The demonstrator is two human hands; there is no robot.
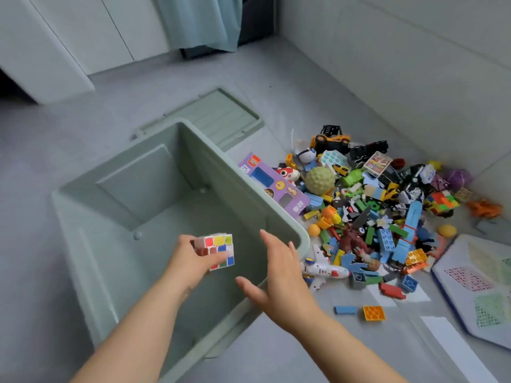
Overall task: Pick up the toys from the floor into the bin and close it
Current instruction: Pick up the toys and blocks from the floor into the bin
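Note:
A pale green bin (pixel 91 272) stands open on the grey floor, and I see nothing inside it. Its lid (pixel 221 117) lies flat on the floor behind it. My left hand (pixel 190 261) holds a white puzzle cube (pixel 217 251) with coloured stickers above the bin's inside. My right hand (pixel 279 275) hovers over the bin's right rim, fingers spread, holding nothing. A large pile of toys (pixel 373 205) covers the floor to the right of the bin: building bricks, a knobbly green ball (pixel 320 180), a purple box (pixel 272 183), a white toy plane (pixel 325 269).
A hexagonal board (pixel 481 288) with coloured mesh patches lies at the right edge. Loose blue (pixel 345 310) and orange bricks (pixel 373 312) sit apart near me. White cabinets (pixel 55 51) and a pale curtain (pixel 201 20) stand at the back, and a wall runs along the right.

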